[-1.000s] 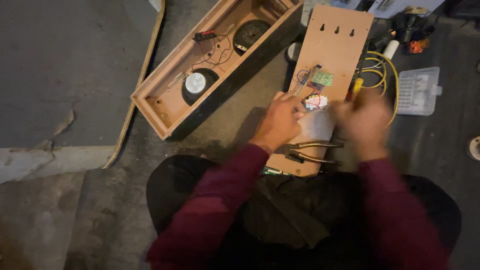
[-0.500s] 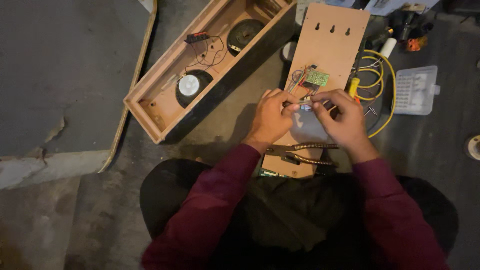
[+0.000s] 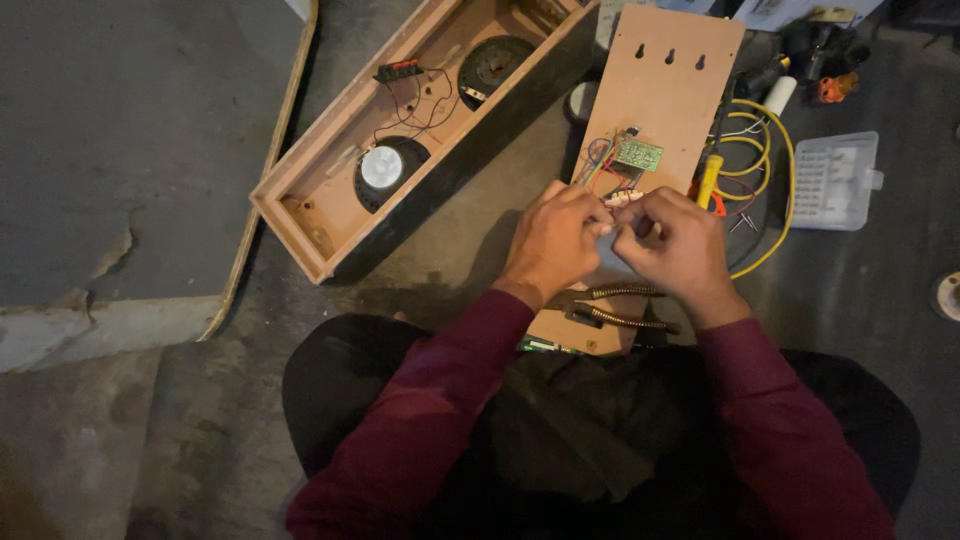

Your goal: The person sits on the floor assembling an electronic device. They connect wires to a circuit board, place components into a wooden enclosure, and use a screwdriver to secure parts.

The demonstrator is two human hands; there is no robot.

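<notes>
Since a second ago both hands have closed together over the board (image 3: 655,110), left hand (image 3: 553,240) and right hand (image 3: 672,245) pinching thin wires (image 3: 603,172) at 6 o'clock of the green circuit (image 3: 639,154)—light, limp, fragile, best gripped by their insulation.

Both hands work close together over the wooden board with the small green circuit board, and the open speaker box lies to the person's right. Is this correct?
Not quite. In the head view the open speaker box lies to the person's left, not right. The rest holds: the left hand and right hand work close together over the wooden board that carries the small green circuit board.
</notes>
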